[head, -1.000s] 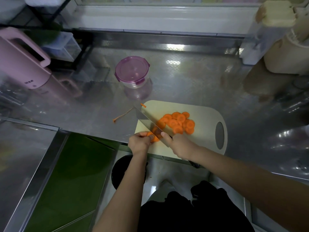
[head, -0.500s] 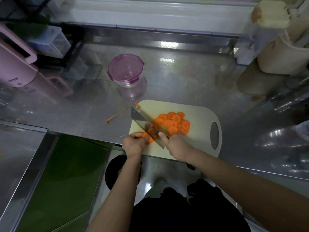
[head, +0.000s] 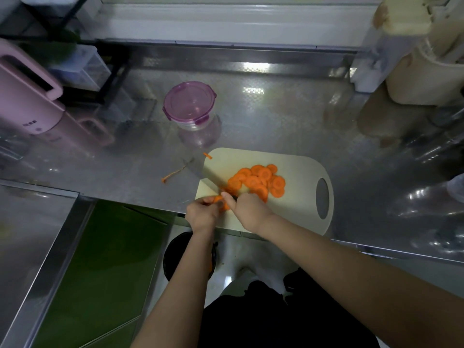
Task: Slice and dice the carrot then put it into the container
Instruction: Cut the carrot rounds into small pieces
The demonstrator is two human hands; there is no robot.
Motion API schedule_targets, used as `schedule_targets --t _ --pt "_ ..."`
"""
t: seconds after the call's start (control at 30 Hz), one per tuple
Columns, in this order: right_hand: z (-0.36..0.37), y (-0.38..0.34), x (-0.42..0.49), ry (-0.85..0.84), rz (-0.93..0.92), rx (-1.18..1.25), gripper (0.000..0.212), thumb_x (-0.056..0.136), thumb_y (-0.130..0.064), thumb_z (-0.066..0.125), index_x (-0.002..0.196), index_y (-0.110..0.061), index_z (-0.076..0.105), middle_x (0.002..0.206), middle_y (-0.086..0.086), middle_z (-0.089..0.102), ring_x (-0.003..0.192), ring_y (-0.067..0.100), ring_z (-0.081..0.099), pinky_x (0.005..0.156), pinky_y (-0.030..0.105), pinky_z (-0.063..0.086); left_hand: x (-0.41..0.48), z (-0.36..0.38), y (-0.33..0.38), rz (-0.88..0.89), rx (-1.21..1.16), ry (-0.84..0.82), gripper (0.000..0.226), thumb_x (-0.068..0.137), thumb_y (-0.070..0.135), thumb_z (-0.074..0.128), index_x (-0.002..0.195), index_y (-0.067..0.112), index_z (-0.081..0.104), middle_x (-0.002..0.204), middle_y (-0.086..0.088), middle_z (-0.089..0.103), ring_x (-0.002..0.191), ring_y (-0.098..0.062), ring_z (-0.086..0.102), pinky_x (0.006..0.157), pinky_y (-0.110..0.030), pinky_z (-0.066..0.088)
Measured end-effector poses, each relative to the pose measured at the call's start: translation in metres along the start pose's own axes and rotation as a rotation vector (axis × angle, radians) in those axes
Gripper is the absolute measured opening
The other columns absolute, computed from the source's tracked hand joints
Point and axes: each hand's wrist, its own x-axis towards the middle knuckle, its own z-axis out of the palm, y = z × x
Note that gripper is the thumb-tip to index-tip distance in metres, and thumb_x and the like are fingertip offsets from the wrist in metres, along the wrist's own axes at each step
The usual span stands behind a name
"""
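Head view: one shiny steel countertop (head: 276,116) spans the frame, and at its far left stands one tall pink plastic appliance with a loop handle (head: 27,96). One cream plastic cutting board with an oval grip hole at its right end (head: 301,197) lies at the counter's near edge, its near side reaching slightly past that edge. Below the counter, between the two forearms, one round black bin (head: 173,254) shows on the floor. Two bare hands meet at the board's near left corner. The right hand (head: 248,209) has its fingers wrapped round the handle of one broad-bladed kitchen knife (head: 208,174), the handle almost wholly hidden and the blade blurred, slanting away to the left over the board's left edge. The left hand (head: 202,214) pinches the one remaining short orange carrot stub (head: 217,199) with curled fingers, just beside the blade. One round clear container with a purple clip-on lid (head: 189,104) sits closed on the counter, well apart behind the board's far left corner. One heap of round orange carrot slices (head: 258,180) rests mid-board, right of the knife; they overlap, well over ten, and an exact count cannot be told. One thin orange peel strip (head: 173,175) lies on the counter left of the board, and one tiny orange scrap (head: 207,155) sits at the board's far left corner
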Motion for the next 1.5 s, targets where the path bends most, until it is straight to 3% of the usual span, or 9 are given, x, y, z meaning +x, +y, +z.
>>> schedule_targets --t 0.13,0.23,0.53,0.73,0.9,1.13,1.27,1.4,1.5 --pt "-0.011 0.002 0.0 -0.024 -0.005 -0.056 0.04 0.104 -0.038 0.026 0.064 -0.035 0.032 0.075 0.015 0.047 0.081 0.028 0.05 0.071 0.031 0.036 0.002 -0.001 -0.002 -0.021 -0.043 -0.025 0.013 0.077 0.013 0.074 0.088 0.009 0.069 0.083 -0.006 0.069 0.075 -0.022 0.065 0.082 -0.034 0.055" --pt "-0.015 0.006 -0.002 0.003 0.016 -0.058 0.053 0.101 -0.045 0.028 0.054 -0.022 0.031 0.056 0.005 0.038 0.053 0.014 0.036 0.051 0.023 0.028 0.004 -0.001 -0.003 -0.045 -0.111 -0.06 0.025 0.077 0.01 0.075 0.1 0.007 0.064 0.087 -0.01 0.067 0.065 -0.017 0.063 0.074 -0.032 0.057" --pt "-0.012 0.012 -0.006 0.009 0.0 -0.034 0.06 0.1 -0.046 0.031 0.049 -0.015 0.034 0.052 0.005 0.039 0.051 0.013 0.037 0.051 0.021 0.029 0.006 -0.003 -0.009 -0.014 -0.13 -0.063 0.021 0.084 0.032 0.069 0.074 0.014 0.065 0.073 -0.004 0.067 0.07 -0.021 0.066 0.075 -0.031 0.055" --pt "-0.009 0.011 -0.01 -0.017 -0.004 -0.003 0.044 0.102 -0.039 0.03 0.059 -0.032 0.029 0.06 0.006 0.04 0.065 0.021 0.044 0.064 0.032 0.036 0.002 -0.002 -0.012 -0.036 -0.216 -0.043 0.022 0.089 0.018 0.061 0.068 0.013 0.061 0.07 -0.008 0.064 0.066 -0.024 0.062 0.064 -0.032 0.055" --pt "-0.004 0.016 -0.006 -0.012 0.035 0.075 0.036 0.101 -0.043 0.031 0.066 -0.034 0.031 0.068 -0.011 0.038 0.061 -0.001 0.034 0.058 0.015 0.03 0.003 0.004 -0.012 -0.022 -0.222 -0.084 0.012 0.086 0.011 0.065 0.074 0.008 0.064 0.074 -0.012 0.065 0.066 -0.022 0.06 0.061 -0.029 0.053" --pt "0.0 0.013 -0.005 -0.01 0.059 0.059 0.036 0.1 -0.046 0.03 0.067 -0.032 0.032 0.077 0.003 0.05 0.091 0.03 0.058 0.077 0.031 0.04 0.003 0.006 -0.015 0.001 -0.25 -0.105 0.011 0.086 0.012 0.066 0.084 0.002 0.065 0.078 -0.014 0.068 0.05 -0.009 0.064 0.066 -0.029 0.057" --pt "-0.003 0.01 -0.009 -0.04 0.013 -0.04 0.046 0.102 -0.042 0.027 0.063 -0.023 0.039 0.068 0.01 0.047 0.081 0.03 0.054 0.075 0.033 0.041 0.0 0.008 -0.017 -0.009 -0.252 -0.063 0.011 0.083 0.014 0.07 0.081 0.003 0.066 0.084 -0.018 0.07 0.067 -0.023 0.067 0.078 -0.037 0.057" --pt "-0.011 0.01 -0.01 -0.057 0.02 0.037 0.055 0.101 -0.043 0.029 0.115 0.002 0.058 0.109 0.024 0.061 0.108 0.037 0.056 0.082 0.031 0.039 -0.002 0.008 -0.014 -0.03 -0.237 -0.036 0.009 0.083 0.013 0.07 0.086 0.005 0.066 0.076 -0.009 0.068 0.052 -0.009 0.063 0.062 -0.022 0.056" --pt "-0.018 0.006 -0.015 -0.021 -0.019 0.01 0.053 0.102 -0.04 0.029 0.121 0.002 0.055 0.115 0.024 0.06 0.111 0.037 0.054 0.088 0.032 0.04 -0.004 0.008 -0.012 -0.052 -0.247 -0.028 0.01 0.084 0.011 0.069 0.075 0.011 0.064 0.063 -0.002 0.064 0.039 0.001 0.056 0.055 -0.017 0.054"
